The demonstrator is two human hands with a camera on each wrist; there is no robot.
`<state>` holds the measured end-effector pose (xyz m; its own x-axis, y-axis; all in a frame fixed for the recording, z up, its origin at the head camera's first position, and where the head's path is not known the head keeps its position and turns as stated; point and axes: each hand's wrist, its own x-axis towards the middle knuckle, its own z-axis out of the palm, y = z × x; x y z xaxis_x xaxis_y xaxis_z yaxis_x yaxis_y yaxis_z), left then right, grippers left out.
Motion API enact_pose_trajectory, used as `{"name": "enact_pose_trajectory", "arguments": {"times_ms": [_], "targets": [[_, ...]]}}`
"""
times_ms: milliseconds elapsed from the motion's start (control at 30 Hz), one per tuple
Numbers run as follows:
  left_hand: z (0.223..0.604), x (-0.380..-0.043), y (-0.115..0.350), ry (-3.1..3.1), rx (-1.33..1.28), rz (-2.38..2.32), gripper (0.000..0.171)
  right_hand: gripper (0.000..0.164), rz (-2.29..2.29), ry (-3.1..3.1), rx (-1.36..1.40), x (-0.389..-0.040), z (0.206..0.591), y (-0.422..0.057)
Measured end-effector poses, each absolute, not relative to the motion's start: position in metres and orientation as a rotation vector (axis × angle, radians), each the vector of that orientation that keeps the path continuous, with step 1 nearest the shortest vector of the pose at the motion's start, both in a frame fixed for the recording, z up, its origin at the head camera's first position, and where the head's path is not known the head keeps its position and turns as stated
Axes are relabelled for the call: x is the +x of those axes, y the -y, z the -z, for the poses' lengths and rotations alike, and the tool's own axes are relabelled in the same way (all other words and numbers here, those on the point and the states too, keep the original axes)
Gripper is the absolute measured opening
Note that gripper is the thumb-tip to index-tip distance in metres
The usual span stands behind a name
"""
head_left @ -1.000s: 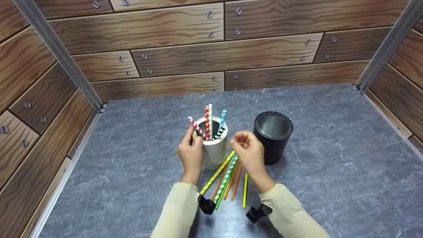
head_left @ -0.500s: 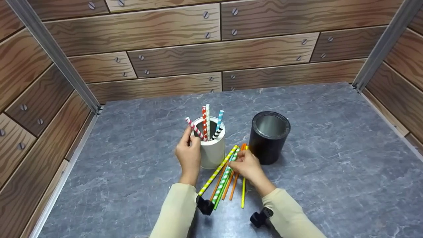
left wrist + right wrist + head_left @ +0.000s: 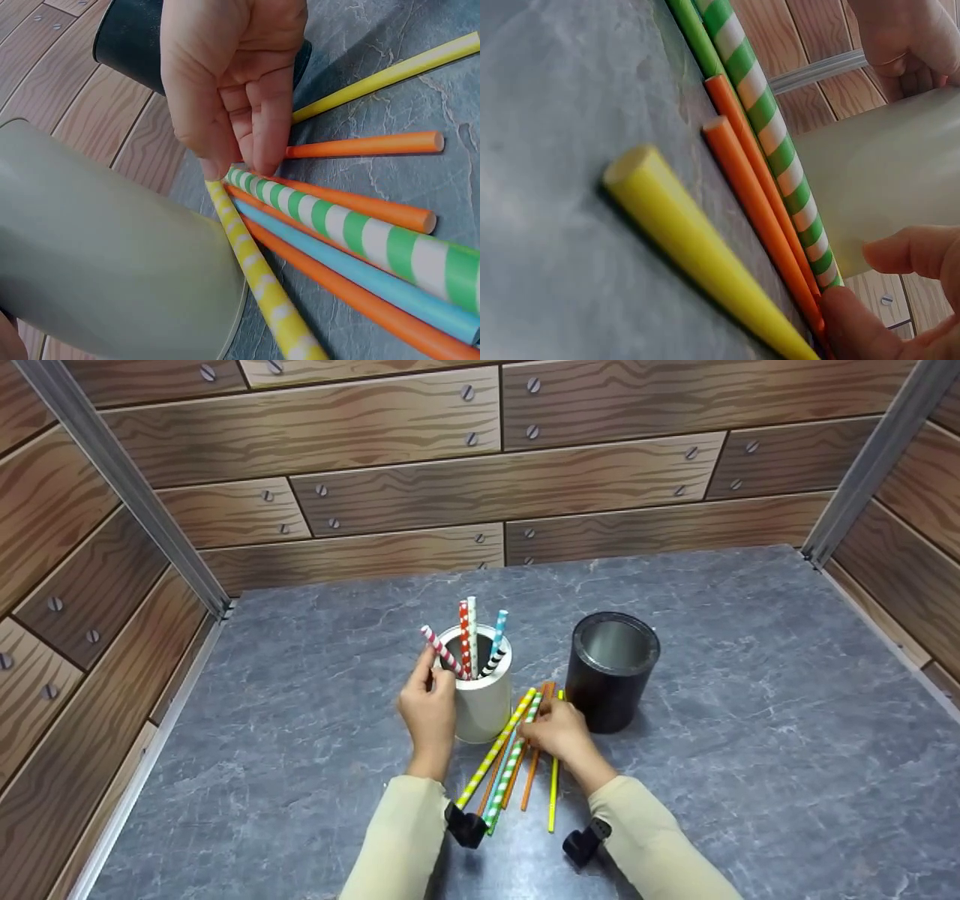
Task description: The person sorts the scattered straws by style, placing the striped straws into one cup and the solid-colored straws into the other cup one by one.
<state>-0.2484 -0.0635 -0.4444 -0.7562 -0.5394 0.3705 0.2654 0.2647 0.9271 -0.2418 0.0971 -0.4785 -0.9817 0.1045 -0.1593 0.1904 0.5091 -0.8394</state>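
My left hand [image 3: 429,712] grips the upper left side of an upright white cup [image 3: 484,714]. Several patterned paper straws [image 3: 464,637] stand in it. On the table in front lies a loose bundle of straws. My right hand [image 3: 564,733] is over the bundle's far end. One fingertip touches the end of the green-and-white striped straw [image 3: 769,124], and a gap shows between that finger and the thumb in the right wrist view. Beside it lie a yellow-and-white straw [image 3: 262,281], a blue straw [image 3: 360,270], orange straws [image 3: 367,145] and a plain yellow straw [image 3: 697,247].
A black cup [image 3: 611,694] stands upright just right of my right hand, its opening facing up. The grey marbled table [image 3: 750,720] is bounded by wood-patterned walls [image 3: 600,472] at the back and sides.
My right hand has come down and left from beside the white cup's rim onto the straws. The bundle has shifted slightly under its fingers. My left hand stays on the white cup.
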Motion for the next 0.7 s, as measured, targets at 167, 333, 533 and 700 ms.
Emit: {"name": "enact_pose_trajectory", "arguments": {"times_ms": [167,333,533,700], "targets": [[0.444,-0.248,0.063,1.879,0.266,1.567,0.041,0.03,1.499,-2.664,0.236,-0.246,0.481,-0.092],[0.444,-0.248,0.062,1.882,0.269,1.576,0.04,0.034,1.535,-2.635,0.246,-0.25,0.481,-0.087],[0.445,-0.248,0.063,1.881,0.246,1.613,0.041,0.034,1.607,-2.596,0.3,-0.253,0.482,-0.083],[0.446,-0.249,0.063,1.885,0.256,1.601,0.041,0.046,1.83,-2.433,0.376,-0.253,0.486,-0.081]]}}
